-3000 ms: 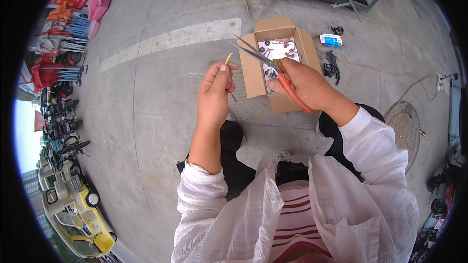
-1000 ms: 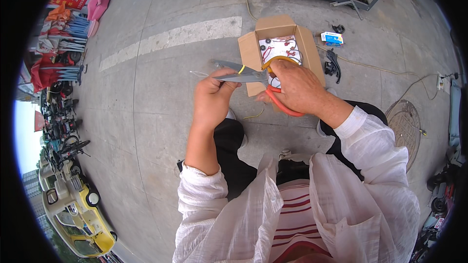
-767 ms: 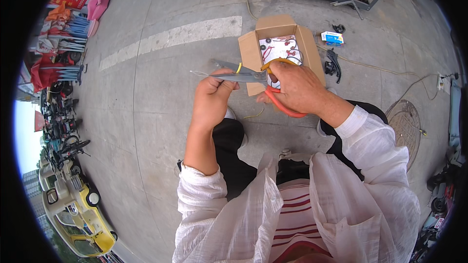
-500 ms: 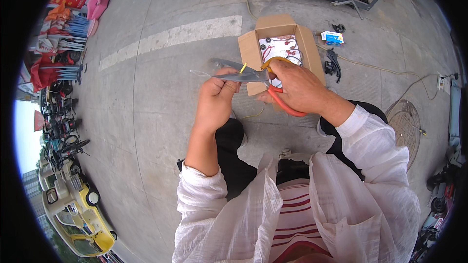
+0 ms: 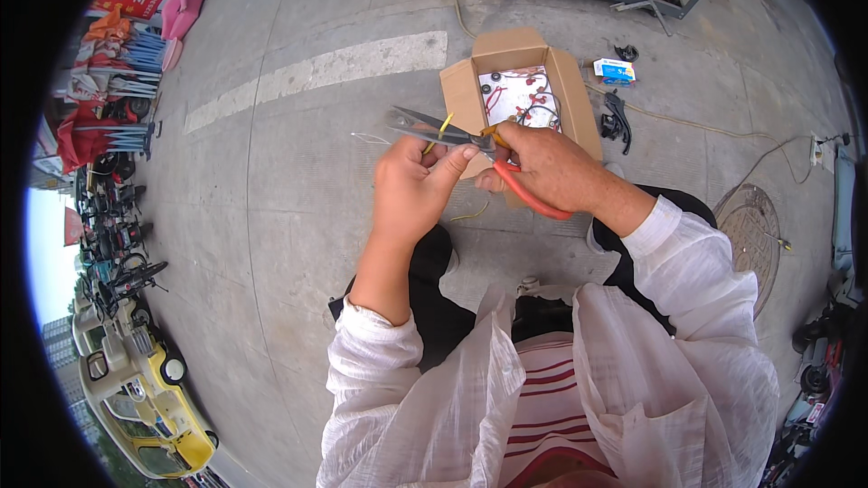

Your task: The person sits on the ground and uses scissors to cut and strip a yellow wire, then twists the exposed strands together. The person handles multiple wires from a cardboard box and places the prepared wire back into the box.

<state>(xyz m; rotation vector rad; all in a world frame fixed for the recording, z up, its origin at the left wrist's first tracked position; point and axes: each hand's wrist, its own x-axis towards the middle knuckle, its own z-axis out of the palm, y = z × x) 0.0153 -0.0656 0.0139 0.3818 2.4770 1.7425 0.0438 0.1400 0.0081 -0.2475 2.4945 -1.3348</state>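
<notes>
The right hand (image 5: 562,167) grips the scissors (image 5: 465,137) by their handles (image 5: 532,194). The left hand (image 5: 409,190) pinches a yellow wire (image 5: 447,124), which crosses the blades (image 5: 425,119) near the cardboard box (image 5: 462,95).

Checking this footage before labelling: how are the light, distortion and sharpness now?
In the head view, soft daylight with bright sky at the far left; the fisheye curves the pale stripe and blacks out the corners; the scissors look fairly crisp.
</notes>
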